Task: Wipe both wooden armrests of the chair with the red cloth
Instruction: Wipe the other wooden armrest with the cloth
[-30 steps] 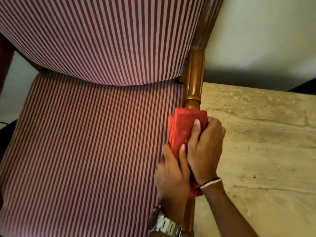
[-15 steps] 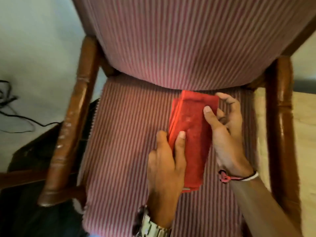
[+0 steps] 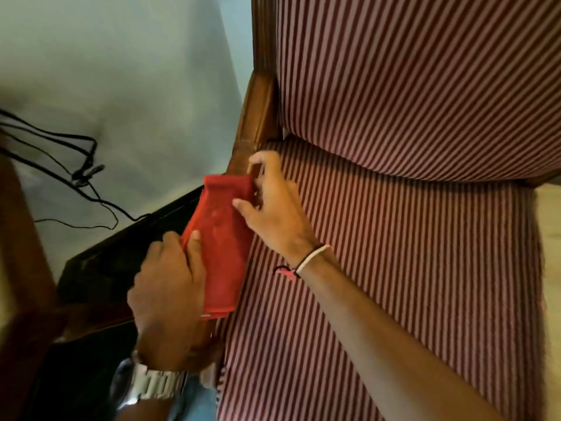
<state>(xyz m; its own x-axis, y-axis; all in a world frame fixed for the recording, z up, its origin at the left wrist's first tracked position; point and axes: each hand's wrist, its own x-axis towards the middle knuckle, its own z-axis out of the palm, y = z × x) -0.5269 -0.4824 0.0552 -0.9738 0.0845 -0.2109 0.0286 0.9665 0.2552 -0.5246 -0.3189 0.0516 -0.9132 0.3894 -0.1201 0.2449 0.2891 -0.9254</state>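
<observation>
The folded red cloth (image 3: pixel 220 238) lies draped over the chair's left wooden armrest (image 3: pixel 253 117), hiding most of its length. My left hand (image 3: pixel 170 287), with a metal watch at the wrist, grips the cloth's near left edge, thumb on top. My right hand (image 3: pixel 273 202), with a thin bracelet, pinches the cloth's far right corner, next to the bare wood. The right armrest is out of view.
The chair's striped red-and-white seat (image 3: pixel 394 284) and backrest (image 3: pixel 425 71) fill the right side. Black cables (image 3: pixel 76 165) trail over the pale floor at left. A dark low object (image 3: pixel 115 259) sits beside the armrest. Another wooden piece (image 3: pixel 21 253) stands at the far left.
Both hands carried the red cloth from the right armrest, across the seat, onto the left armrest. The view swung left with them.
</observation>
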